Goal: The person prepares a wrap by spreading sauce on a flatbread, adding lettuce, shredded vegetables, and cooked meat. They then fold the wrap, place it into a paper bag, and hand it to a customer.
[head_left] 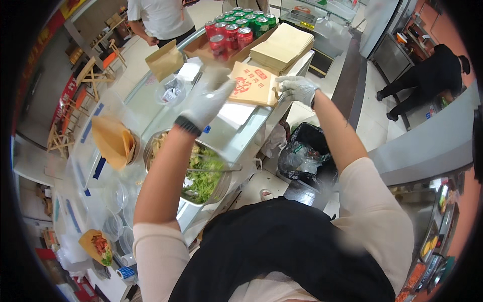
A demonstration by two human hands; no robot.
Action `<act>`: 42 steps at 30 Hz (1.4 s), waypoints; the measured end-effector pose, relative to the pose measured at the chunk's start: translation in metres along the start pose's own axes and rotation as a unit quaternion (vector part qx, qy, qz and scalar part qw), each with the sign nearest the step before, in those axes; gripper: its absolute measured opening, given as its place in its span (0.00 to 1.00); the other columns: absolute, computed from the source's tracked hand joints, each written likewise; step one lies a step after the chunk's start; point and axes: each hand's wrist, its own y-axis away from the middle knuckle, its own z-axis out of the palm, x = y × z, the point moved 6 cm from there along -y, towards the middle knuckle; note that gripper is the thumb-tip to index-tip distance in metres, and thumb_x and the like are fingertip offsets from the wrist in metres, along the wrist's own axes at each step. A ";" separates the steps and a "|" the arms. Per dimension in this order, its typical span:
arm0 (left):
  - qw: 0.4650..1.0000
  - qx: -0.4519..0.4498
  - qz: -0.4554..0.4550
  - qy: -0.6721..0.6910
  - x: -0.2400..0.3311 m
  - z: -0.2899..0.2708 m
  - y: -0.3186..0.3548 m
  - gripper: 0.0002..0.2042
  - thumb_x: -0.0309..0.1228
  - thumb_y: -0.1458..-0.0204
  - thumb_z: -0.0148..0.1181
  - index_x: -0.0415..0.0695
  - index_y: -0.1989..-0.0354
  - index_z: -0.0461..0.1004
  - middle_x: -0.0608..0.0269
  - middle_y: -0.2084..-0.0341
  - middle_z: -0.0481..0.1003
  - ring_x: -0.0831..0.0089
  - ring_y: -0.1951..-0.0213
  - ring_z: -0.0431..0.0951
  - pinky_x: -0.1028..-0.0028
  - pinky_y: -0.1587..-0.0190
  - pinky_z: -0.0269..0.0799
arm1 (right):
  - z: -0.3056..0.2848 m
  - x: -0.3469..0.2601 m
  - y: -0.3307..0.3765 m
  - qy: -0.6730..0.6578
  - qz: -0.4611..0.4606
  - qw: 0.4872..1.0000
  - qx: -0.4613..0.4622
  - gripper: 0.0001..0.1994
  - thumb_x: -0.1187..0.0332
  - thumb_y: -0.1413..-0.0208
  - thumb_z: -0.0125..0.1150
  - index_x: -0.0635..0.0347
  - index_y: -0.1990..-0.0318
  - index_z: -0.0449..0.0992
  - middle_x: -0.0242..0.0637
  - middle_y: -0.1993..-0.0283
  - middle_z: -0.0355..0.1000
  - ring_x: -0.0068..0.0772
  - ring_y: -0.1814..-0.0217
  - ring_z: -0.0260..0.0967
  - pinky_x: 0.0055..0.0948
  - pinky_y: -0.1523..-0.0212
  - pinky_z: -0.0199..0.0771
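Observation:
A tan paper bag (253,83) with red print lies on a stack of similar paper at the glass counter's edge. My right hand (300,89), in a clear plastic glove, has its fingertips closed at the bag's right edge. My left hand (207,98), gloved too and wearing a dark wristband, is over the counter by the bag's left side; its fingers are smeared by motion. Close to the left hand are a clear plastic tub (170,90) and an upright brown paper bag (165,61). White paper sheets (236,117) show beneath the tan bag.
Behind stand a cardboard tray of red and green cans (231,35) and a thick paper stack (283,45). A metal pan of shredded lettuce (207,173), an open paper pouch (116,143) and a filled wrap (98,246) are nearer. Below right sits a lined bin (307,151). Two people are nearby.

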 end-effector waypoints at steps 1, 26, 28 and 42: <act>0.989 -0.038 -0.047 -0.132 -0.011 0.025 -0.029 0.23 0.41 0.41 0.60 0.36 0.44 0.72 0.51 0.54 0.77 0.65 0.51 0.77 0.70 0.47 0.72 | -0.002 0.000 -0.002 0.016 -0.019 0.999 0.025 0.19 0.69 0.36 0.52 0.60 0.38 0.72 0.31 0.65 0.76 0.21 0.68 0.74 0.23 0.66 0.76; 0.952 -0.015 -0.186 -0.243 -0.096 0.150 -0.132 0.19 0.48 0.47 0.53 0.43 0.62 0.78 0.44 0.60 0.80 0.48 0.56 0.80 0.56 0.51 0.74 | -0.022 0.006 -0.022 0.429 -0.067 0.901 -0.022 0.24 0.67 0.42 0.48 0.41 0.37 0.74 0.48 0.60 0.80 0.47 0.62 0.78 0.37 0.56 0.76; 0.942 -0.052 -0.189 -0.273 -0.087 0.160 -0.134 0.24 0.52 0.47 0.55 0.42 0.58 0.78 0.44 0.58 0.79 0.49 0.53 0.80 0.59 0.50 0.73 | -0.025 0.008 -0.028 0.476 -0.119 0.872 0.002 0.24 0.67 0.43 0.50 0.41 0.38 0.74 0.48 0.59 0.79 0.48 0.60 0.79 0.41 0.55 0.77; 0.934 -0.046 -0.170 -0.310 -0.079 0.166 -0.145 0.17 0.43 0.44 0.49 0.50 0.53 0.78 0.48 0.57 0.79 0.51 0.54 0.79 0.57 0.51 0.72 | -0.017 0.005 -0.017 0.423 -0.123 0.897 0.015 0.23 0.70 0.40 0.48 0.49 0.37 0.72 0.46 0.56 0.79 0.41 0.57 0.79 0.37 0.55 0.79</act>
